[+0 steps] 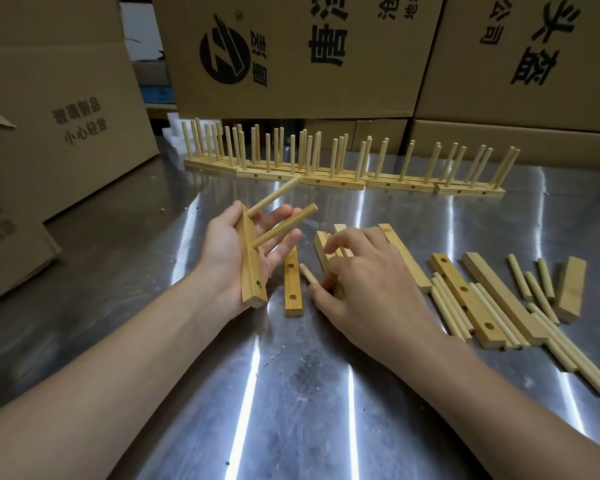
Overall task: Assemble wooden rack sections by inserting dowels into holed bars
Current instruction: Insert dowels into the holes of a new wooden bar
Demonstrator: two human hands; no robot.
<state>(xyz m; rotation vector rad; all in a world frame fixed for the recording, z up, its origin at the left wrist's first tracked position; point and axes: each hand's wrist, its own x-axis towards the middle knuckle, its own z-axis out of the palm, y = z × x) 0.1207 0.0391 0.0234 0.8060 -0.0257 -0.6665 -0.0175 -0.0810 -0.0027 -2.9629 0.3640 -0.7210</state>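
Reaching down to the shiny steel tabletop point(291, 393), the right hand point(364, 282) pinches a short pale wooden dowel point(306, 273) in curled fingers, likely for the empty near hole. The left hand point(222, 251) pins the light wooden holed bar point(252, 268) to its palm by the thumb, fingers loosely spread, two fitted dowels point(284, 227) angled clear. Finished dowelled rack sections point(326, 169) line the far edge.

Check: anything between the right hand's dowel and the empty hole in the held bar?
Only a loose bar lies flat on the table between the dowel and the held bar. The empty hole looks uncovered; lifting the dowel over should clear.
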